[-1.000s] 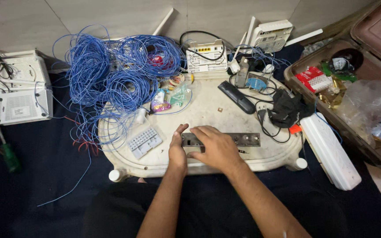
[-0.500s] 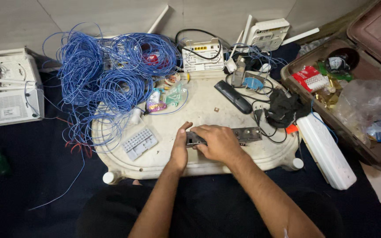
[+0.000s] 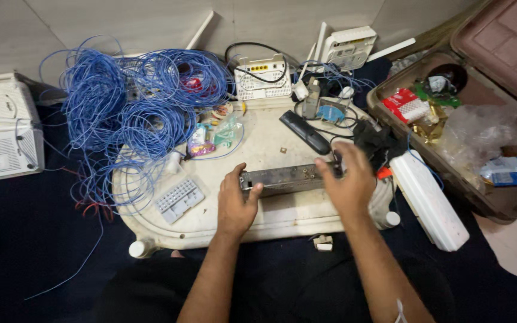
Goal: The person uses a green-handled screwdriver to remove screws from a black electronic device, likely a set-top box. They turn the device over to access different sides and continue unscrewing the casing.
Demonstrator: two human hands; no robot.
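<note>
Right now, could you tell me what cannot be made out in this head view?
- Right end of the metal strip: covered by the right hand.
- Its left end: behind the left hand.
- Open case: lid cut by the frame's right edge.
- Things under the blue cable: buried.

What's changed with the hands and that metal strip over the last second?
The right hand slid from the strip's left part to its right end; the left hand now grips the left end. The metal strip looks tipped onto its edge. The blue cable and remote stayed put.
</note>
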